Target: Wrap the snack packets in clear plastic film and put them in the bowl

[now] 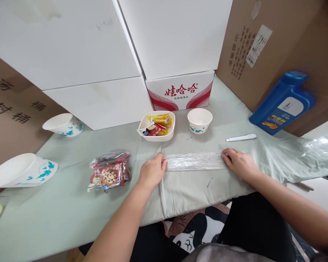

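Note:
A roll of clear plastic wrap [194,161] lies sideways on the pale green tablecloth [71,203] in front of me. My left hand [152,171] is closed on its left end, fingers curled around it. My right hand [239,162] grips the right end the same way. Just beyond the roll stand a white rectangular dish [168,135] holding snack packets and a small empty white bowl [199,120] with a blue pattern. A clear bag of wrapped snacks [109,171] lies to the left of my left hand.
A white pen-like stick [241,138] lies at the right, near a blue jug [284,102] leaning on a cardboard box [276,43]. White boxes [98,54] and a red-printed carton [180,92] close off the back. Two tipped paper bowls [63,124] [22,171] lie at the left.

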Tool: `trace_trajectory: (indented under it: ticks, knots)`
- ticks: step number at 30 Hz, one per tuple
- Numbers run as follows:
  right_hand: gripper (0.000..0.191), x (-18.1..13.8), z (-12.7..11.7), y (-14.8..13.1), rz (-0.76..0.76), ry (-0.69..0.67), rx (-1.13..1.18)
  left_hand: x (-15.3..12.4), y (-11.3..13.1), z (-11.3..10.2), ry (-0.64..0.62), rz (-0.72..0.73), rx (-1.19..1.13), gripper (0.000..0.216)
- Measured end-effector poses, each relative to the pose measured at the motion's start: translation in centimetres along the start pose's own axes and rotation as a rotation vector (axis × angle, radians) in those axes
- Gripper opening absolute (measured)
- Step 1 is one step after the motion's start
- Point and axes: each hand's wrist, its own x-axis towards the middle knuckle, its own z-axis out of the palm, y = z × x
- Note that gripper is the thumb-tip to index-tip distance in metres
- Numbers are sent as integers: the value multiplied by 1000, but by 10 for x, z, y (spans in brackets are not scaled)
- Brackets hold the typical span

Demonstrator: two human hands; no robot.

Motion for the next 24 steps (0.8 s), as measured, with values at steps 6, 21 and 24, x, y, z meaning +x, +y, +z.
trace_trajectory:
  ticks: [6, 21, 24]
  knots:
    - [34, 2, 0, 4, -42, 145, -113, -4, 1, 5, 167, -61, 91, 30]
    - [10, -46, -42, -9, -116, -137, 798, -62, 67, 30, 10, 577, 33, 70]
    - [18, -54, -65, -18, -199, -359, 974, -62, 66, 33, -119, 709, -22, 67]
